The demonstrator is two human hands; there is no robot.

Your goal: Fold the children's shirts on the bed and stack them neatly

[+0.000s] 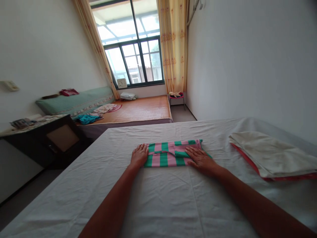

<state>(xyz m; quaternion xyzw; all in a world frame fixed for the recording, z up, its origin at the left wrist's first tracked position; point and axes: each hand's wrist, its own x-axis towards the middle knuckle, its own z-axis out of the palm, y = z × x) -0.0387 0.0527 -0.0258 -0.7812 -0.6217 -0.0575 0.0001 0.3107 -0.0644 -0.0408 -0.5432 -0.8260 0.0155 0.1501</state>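
Observation:
A folded garment with green and pink stripes (168, 154) lies flat on a white bed sheet (158, 201) in front of me. My left hand (139, 154) rests palm down on its left end, fingers together and pointing away. Over the garment's right part lies my right hand (201, 158), flat with the fingers spread. Neither hand grips the cloth; both press on it.
A folded white cloth with a red edge (269, 155) lies on the sheet to the right. A dark side table (49, 138) stands at the left. Beyond is a second bed with a bamboo mat (138, 109), clothes on it, and a window.

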